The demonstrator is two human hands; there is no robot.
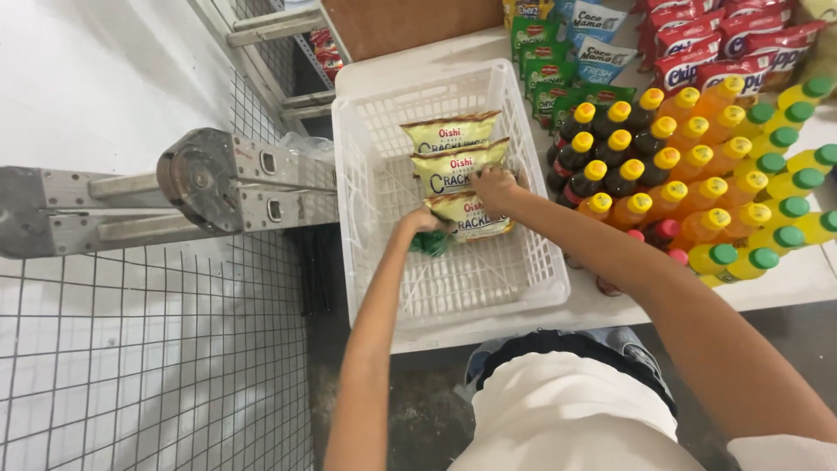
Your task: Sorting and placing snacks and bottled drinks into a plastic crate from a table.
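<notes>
A white plastic basket point(366, 174) stands on a white shelf, holding a row of three yellow snack packets point(449, 133). My left hand point(421, 221) grips the near-left edge of the nearest yellow packet point(478, 220), with something dark green just under it. My right hand point(494, 186) rests on the top of that same packet, where it meets the middle packet point(453, 170).
Rows of small bottles with yellow caps point(628, 166) and green caps point(780, 187) stand right of the basket. Green and red snack bags point(697, 52) lie behind. A metal ladder joint point(205, 179) and wire mesh point(157, 349) are at left.
</notes>
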